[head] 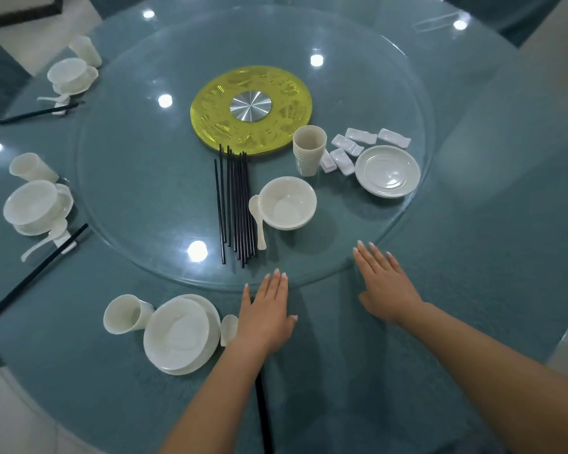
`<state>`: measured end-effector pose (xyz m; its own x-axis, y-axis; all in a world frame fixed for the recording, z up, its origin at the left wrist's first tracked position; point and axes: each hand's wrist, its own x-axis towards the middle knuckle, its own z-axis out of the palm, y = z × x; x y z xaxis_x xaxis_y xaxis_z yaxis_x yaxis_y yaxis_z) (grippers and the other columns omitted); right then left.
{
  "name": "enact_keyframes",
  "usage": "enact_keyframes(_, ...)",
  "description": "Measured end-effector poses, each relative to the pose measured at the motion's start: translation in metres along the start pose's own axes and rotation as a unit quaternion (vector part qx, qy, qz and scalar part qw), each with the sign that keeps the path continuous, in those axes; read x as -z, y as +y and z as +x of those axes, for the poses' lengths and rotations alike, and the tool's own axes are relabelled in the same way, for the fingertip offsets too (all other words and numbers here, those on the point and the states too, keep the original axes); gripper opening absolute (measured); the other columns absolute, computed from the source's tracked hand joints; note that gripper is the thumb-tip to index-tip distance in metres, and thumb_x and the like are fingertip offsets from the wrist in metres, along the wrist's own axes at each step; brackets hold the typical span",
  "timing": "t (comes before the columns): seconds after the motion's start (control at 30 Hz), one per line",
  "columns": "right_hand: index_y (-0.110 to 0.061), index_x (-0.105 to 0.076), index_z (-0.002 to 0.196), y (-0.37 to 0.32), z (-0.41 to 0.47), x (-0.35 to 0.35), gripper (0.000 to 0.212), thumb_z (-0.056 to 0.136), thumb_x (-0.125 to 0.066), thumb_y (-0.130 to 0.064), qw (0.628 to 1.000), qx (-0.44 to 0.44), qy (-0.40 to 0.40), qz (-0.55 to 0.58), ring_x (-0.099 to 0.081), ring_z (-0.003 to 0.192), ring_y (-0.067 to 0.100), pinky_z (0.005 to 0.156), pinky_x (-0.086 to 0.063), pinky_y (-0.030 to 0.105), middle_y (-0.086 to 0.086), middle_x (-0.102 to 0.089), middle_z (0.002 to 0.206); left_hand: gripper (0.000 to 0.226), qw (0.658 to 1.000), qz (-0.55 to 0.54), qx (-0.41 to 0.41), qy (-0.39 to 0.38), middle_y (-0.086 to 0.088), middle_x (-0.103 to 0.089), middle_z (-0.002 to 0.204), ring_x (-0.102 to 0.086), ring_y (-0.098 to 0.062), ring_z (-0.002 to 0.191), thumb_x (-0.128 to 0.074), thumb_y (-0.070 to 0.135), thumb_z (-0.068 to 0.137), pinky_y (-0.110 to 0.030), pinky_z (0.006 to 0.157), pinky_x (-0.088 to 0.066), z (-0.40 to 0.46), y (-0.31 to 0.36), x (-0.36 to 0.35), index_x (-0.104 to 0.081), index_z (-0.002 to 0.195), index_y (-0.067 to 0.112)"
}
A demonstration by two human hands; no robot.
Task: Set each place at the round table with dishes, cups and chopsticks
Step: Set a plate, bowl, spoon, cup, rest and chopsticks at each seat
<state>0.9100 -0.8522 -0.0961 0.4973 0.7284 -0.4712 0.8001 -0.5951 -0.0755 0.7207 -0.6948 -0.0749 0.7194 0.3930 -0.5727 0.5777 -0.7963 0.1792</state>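
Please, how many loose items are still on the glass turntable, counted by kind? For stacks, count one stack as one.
Bundle of black chopsticks: 1
Bowl: 1
Spoon: 1
Stack of cups: 1
Stack of plates: 1
Chopstick rests: 5 visible
Total: 10

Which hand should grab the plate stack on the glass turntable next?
Probably right. The right hand lies open at the turntable's edge on the same side as the plate stack; the left hand sits farther, beside the nearest setting.
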Motion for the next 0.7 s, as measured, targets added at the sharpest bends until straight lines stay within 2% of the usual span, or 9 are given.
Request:
enact_keyframes(0.33,-0.018,0.013,0.152,0.023,0.004,-0.001,0.084,0.090,-0.043,-0.019,0.999,0.003,0.015,0.038,0.017,0.147,0.018,0.121,0.003,0.039,-0.003,0.021,0.159,0.083,1.000,0.011,0.017,0.012,0.000,0.020,0.159,0.016,-0.016,0.147,-0.043,0.046,0.097,-0.053,0.119,0.002,0.007,0.028,-0.005,0.014,0.152,0.021)
enact_keyframes(0.5,-0.020,0.010,0.153,0.036,0.007,0.005,0.081,0.092,-0.044,-0.025,0.999,0.028,0.015,0.044,0.015,0.147,0.018,0.121,0.000,0.038,-0.004,0.019,0.159,0.094,0.999,0.019,0.034,0.031,-0.006,0.015,0.160,0.010,-0.021,0.148,-0.051,0.045,0.093,-0.053,0.118,0.003,0.008,0.044,-0.005,0.024,0.148,0.029)
enact_keyframes(0.7,-0.022,0.009,0.153,0.045,-0.003,0.009,0.081,0.093,-0.046,-0.027,0.999,0.017,0.022,0.043,0.014,0.147,0.020,0.121,-0.003,0.040,0.000,0.015,0.160,0.083,0.998,-0.006,0.040,0.058,-0.008,0.010,0.161,0.006,-0.024,0.149,-0.047,0.045,0.095,-0.047,0.120,-0.001,-0.001,0.057,0.000,0.010,0.153,0.023)
